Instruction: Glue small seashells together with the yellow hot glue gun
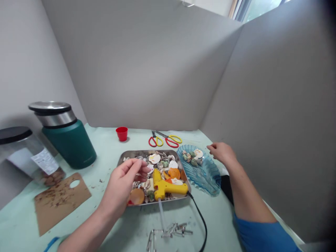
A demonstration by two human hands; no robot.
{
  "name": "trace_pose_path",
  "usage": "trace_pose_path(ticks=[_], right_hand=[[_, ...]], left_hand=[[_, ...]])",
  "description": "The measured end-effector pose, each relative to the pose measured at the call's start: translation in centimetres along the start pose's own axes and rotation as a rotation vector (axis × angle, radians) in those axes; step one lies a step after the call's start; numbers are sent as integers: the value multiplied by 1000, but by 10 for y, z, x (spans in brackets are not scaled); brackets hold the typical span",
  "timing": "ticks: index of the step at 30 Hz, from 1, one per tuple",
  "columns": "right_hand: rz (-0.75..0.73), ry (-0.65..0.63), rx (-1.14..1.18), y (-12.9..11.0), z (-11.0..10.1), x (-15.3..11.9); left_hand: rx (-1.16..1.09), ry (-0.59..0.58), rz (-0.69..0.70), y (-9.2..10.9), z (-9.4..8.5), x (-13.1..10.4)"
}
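My left hand [128,175] is over the left side of a metal tray [121,156], its fingers curled together; whatever they may hold is too small to make out. Shells and white and orange pieces fill the tray. A yellow glue gun [170,188] lies across them, a clear glue stick at its end and a black cord at its handle. Beside the right rim of a blue shell-shaped dish [210,175] is my right hand [222,152], fingers pinched, contents hidden. Small green and brown shells [193,159] and a white piece lie in that dish.
Two pairs of scissors [172,140] and a red cup [122,134] stand behind the tray. At left are a green flask [69,141], a clear jar [39,161] and stained cardboard [61,199]. Metal clips [173,231] lie in front. Grey panels surround the table.
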State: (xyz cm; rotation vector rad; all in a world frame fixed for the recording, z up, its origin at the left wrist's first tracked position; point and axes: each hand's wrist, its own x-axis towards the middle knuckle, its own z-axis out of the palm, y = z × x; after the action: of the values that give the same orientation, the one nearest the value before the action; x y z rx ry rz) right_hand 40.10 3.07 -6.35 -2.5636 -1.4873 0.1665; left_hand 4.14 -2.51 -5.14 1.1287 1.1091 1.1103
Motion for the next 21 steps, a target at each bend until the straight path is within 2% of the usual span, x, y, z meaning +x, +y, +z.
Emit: trace_pose_path(ticks=[4,8,11,16,18,21], right_hand=[[-58,91,54,6,-2,-27],[-88,188,103,15,7,-64],[-60,297,136,22,26,-103],[82,566,172,41,66,-183],[90,607,191,51,77,-208],[40,583,230,68,87,-229]], left_hand=[[-74,-47,133,12,-6,-7],[-131,-65,277,27,-12,-19],[-194,-56,331,38,-15,-28],[-262,-37,380,50,-17,-35],[-262,-52,393,52,-17,-36],[-283,-66,419,55,-18,-39]])
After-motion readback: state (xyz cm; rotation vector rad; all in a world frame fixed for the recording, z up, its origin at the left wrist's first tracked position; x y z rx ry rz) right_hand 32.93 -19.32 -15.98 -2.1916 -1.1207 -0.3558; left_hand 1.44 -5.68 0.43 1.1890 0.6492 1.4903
